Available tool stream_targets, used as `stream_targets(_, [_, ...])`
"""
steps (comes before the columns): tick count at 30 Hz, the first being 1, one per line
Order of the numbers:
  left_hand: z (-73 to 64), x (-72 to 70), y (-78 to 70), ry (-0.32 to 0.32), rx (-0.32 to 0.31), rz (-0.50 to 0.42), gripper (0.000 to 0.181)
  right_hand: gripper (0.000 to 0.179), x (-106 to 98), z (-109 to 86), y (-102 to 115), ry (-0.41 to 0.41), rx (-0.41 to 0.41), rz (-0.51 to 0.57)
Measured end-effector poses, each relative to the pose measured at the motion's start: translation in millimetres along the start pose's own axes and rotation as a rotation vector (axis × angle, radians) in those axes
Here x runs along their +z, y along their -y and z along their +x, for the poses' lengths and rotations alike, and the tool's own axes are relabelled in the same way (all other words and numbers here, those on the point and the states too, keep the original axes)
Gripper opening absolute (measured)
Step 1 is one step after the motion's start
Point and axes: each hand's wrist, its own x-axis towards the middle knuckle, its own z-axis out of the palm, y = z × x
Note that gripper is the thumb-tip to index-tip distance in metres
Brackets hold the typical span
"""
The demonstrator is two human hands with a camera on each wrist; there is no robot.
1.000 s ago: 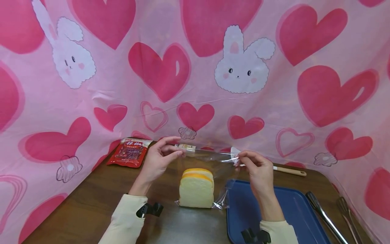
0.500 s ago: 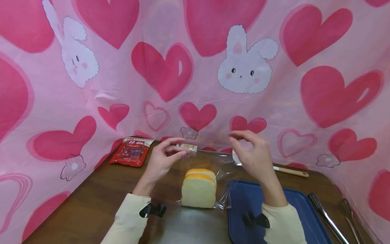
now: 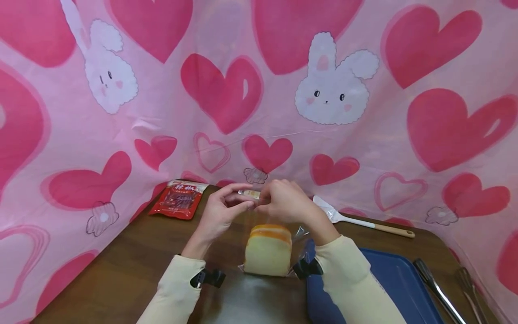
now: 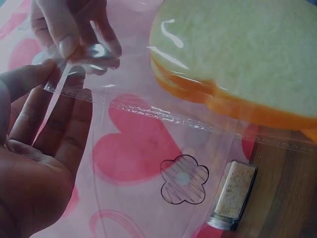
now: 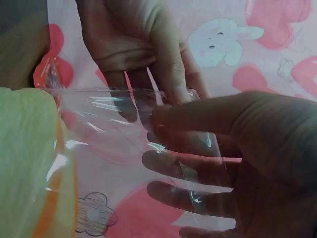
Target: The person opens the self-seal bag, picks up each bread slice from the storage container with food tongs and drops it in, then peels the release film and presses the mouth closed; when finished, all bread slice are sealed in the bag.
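Two slices of bread (image 3: 268,254) with orange crust stand inside a clear plastic bag (image 4: 163,111) in the middle of the table. My left hand (image 3: 218,213) pinches the bag's upper left corner between thumb and fingers. Beside it, my right hand (image 3: 287,202) pinches the same top edge, its thumb and fingertips close to the left ones. In the right wrist view, the film stretches flat from the bread slices to both hands. The right hand's fingers show through the film there.
Behind the hands lies a small seasoning bottle (image 3: 250,194). A red packet (image 3: 178,202) is at the back left, a white spatula (image 3: 356,220) at the back right. To the right are a blue tray (image 3: 388,263) and long metal utensils (image 3: 439,288). A pink patterned cloth (image 3: 226,157) hangs behind.
My right hand has let go of the bag's right corner, lifted, and moved left along the top edge to the left hand, where it pinches the film. The left hand keeps its grip.
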Motion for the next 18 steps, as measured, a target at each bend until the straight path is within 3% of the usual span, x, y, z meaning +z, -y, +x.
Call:
stream_targets(9, [1.5,-5.8,3.5,0.059,-0.007,0.053,0.039,0.01,2.0,-2.6,0.4,-0.001,-0.001,0.026])
stream_targets(18, [-0.5,-6.5,0.4,0.052,-0.024,0.12,0.037,0.006,-1.1,-12.3,-6.3,0.005,0.01,0.029])
